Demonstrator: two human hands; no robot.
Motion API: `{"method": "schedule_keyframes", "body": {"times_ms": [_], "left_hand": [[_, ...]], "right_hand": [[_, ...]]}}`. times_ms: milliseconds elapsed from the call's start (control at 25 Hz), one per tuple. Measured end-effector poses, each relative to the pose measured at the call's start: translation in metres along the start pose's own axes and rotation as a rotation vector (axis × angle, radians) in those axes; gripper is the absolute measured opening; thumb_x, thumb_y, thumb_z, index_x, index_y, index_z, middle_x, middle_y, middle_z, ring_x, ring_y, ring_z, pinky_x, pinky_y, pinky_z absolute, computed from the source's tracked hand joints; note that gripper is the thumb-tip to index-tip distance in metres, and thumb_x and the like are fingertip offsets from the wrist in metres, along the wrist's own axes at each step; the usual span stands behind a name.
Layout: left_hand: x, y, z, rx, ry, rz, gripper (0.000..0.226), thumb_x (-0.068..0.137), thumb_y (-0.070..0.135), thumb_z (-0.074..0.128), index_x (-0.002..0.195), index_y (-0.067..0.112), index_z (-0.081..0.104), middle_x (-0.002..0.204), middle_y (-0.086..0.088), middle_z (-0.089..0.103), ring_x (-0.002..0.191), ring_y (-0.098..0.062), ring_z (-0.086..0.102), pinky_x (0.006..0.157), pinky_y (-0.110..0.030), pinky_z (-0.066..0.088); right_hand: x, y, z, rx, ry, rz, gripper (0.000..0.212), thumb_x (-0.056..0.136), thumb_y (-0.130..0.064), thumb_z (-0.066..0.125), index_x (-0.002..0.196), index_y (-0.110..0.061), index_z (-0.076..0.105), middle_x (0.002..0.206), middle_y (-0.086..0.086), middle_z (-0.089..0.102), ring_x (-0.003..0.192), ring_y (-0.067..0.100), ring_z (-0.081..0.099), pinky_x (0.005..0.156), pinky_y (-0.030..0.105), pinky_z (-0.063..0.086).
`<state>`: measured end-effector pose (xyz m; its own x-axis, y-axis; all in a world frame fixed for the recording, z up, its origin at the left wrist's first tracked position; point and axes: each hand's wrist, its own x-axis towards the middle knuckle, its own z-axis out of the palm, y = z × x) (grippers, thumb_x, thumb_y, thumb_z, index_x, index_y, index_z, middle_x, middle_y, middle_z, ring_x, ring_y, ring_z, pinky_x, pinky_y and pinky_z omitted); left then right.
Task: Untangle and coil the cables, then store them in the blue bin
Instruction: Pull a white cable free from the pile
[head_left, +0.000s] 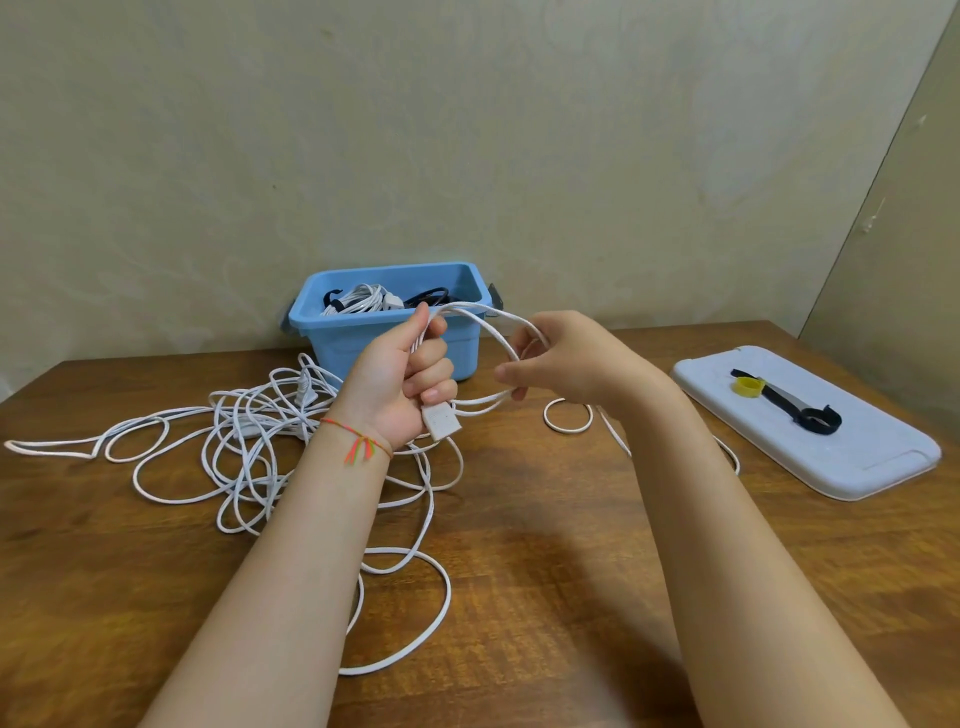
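Note:
My left hand (410, 379) grips several strands of a white cable, with the white plug (440, 422) sticking out below my fist. From the fist a cable loop (498, 340) arcs to the right. My right hand (561, 358) holds that loop, fingers curled round it. A tangle of white cables (249, 441) sprawls over the wooden table at the left, with slack (415, 597) trailing toward me under my left forearm. The blue bin (332, 325) stands at the back against the wall, holding coiled white and black cables (363, 299).
A white lid (857, 467) lies flat at the right, carrying a yellow tie roll (748, 387) and black straps (810, 415). A small cable loop (567, 415) rests on the wooden table (545, 545) under my right hand. A wall runs behind the bin.

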<state>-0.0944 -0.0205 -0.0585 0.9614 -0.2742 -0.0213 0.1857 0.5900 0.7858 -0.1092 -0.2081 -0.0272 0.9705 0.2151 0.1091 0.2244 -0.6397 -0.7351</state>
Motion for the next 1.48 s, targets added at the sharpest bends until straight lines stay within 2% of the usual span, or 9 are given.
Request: {"method": "schedule_keyframes", "body": {"times_ms": [120, 360, 560, 680, 880, 1080, 1200, 1360, 1480], "left_hand": [[-0.001, 0.0, 0.0, 0.034, -0.125, -0.097, 0.034, 0.101, 0.034, 0.044, 0.072, 0.017, 0.047, 0.05, 0.007, 0.023, 0.037, -0.006, 0.02, 0.039, -0.018, 0.018], [-0.011, 0.003, 0.009, 0.123, -0.251, -0.132, 0.036, 0.095, 0.039, 0.044, 0.07, 0.017, 0.056, 0.049, 0.008, 0.009, 0.039, -0.008, 0.005, 0.036, -0.02, 0.01], [0.005, 0.001, -0.008, -0.372, 0.017, 0.051, 0.033, 0.106, 0.029, 0.036, 0.081, 0.014, 0.053, 0.05, 0.008, 0.026, 0.036, -0.005, 0.02, 0.039, -0.018, 0.022], [0.009, 0.01, -0.022, -0.457, 0.129, 0.156, 0.034, 0.106, 0.033, 0.035, 0.087, 0.016, 0.058, 0.054, 0.008, 0.027, 0.04, -0.006, 0.023, 0.043, -0.02, 0.025], [0.004, 0.012, -0.01, -0.35, 0.05, 0.154, 0.034, 0.106, 0.033, 0.036, 0.09, 0.017, 0.06, 0.057, 0.008, 0.029, 0.043, -0.006, 0.025, 0.047, -0.02, 0.025], [0.001, 0.007, 0.0, -0.197, -0.141, 0.13, 0.024, 0.103, 0.031, 0.039, 0.087, 0.02, 0.054, 0.057, 0.008, 0.031, 0.043, -0.005, 0.028, 0.049, -0.018, 0.026], [-0.001, 0.0, 0.009, 0.163, -0.156, 0.108, 0.025, 0.105, 0.029, 0.039, 0.087, 0.017, 0.053, 0.058, 0.006, 0.036, 0.047, -0.007, 0.038, 0.049, -0.019, 0.036], [-0.004, -0.01, 0.015, 0.613, -0.072, 0.116, 0.028, 0.107, 0.023, 0.039, 0.085, 0.014, 0.054, 0.067, 0.002, 0.054, 0.06, -0.011, 0.054, 0.057, -0.024, 0.048], [-0.005, -0.011, 0.014, 0.744, -0.052, 0.1, 0.025, 0.106, 0.02, 0.042, 0.091, 0.012, 0.059, 0.067, -0.001, 0.056, 0.055, -0.012, 0.053, 0.051, -0.026, 0.045]], "right_hand": [[0.001, 0.0, 0.001, 0.203, 0.048, -0.033, 0.041, 0.092, -0.051, 0.062, 0.084, -0.01, 0.065, 0.053, -0.011, 0.052, 0.04, 0.004, 0.038, 0.044, 0.021, 0.032], [0.009, 0.002, -0.001, 0.267, 0.25, -0.065, 0.042, 0.101, -0.041, 0.05, 0.072, -0.015, 0.063, 0.05, -0.007, 0.04, 0.041, 0.007, 0.033, 0.05, 0.027, 0.029], [0.008, 0.014, -0.005, -0.071, 0.124, 0.096, 0.028, 0.099, -0.027, 0.053, 0.085, -0.015, 0.074, 0.066, 0.006, 0.055, 0.054, 0.016, 0.043, 0.054, 0.029, 0.036], [0.013, 0.025, -0.006, -0.308, 0.07, 0.184, 0.017, 0.097, -0.017, 0.052, 0.1, -0.012, 0.068, 0.092, 0.01, 0.069, 0.077, 0.024, 0.058, 0.065, 0.032, 0.043], [0.012, 0.015, -0.002, -0.335, 0.214, 0.19, 0.016, 0.099, -0.02, 0.056, 0.103, -0.006, 0.054, 0.093, 0.009, 0.058, 0.084, 0.028, 0.058, 0.068, 0.035, 0.044], [0.001, -0.002, 0.018, -0.647, -0.092, 0.299, 0.02, 0.099, -0.03, 0.055, 0.106, -0.017, 0.069, 0.086, 0.003, 0.065, 0.083, 0.025, 0.066, 0.077, 0.033, 0.05], [-0.001, -0.012, 0.03, -0.711, -0.334, 0.244, 0.03, 0.098, -0.041, 0.056, 0.112, -0.018, 0.069, 0.085, 0.001, 0.061, 0.088, 0.025, 0.059, 0.092, 0.042, 0.046], [-0.011, -0.032, 0.022, -0.653, -0.359, -0.003, 0.024, 0.094, -0.033, 0.063, 0.11, -0.018, 0.072, 0.096, 0.001, 0.065, 0.084, 0.018, 0.057, 0.071, 0.029, 0.042], [-0.021, -0.039, 0.008, -0.463, -0.276, -0.152, 0.012, 0.092, -0.027, 0.066, 0.094, -0.018, 0.074, 0.081, -0.006, 0.064, 0.072, 0.011, 0.055, 0.061, 0.024, 0.04]]}}
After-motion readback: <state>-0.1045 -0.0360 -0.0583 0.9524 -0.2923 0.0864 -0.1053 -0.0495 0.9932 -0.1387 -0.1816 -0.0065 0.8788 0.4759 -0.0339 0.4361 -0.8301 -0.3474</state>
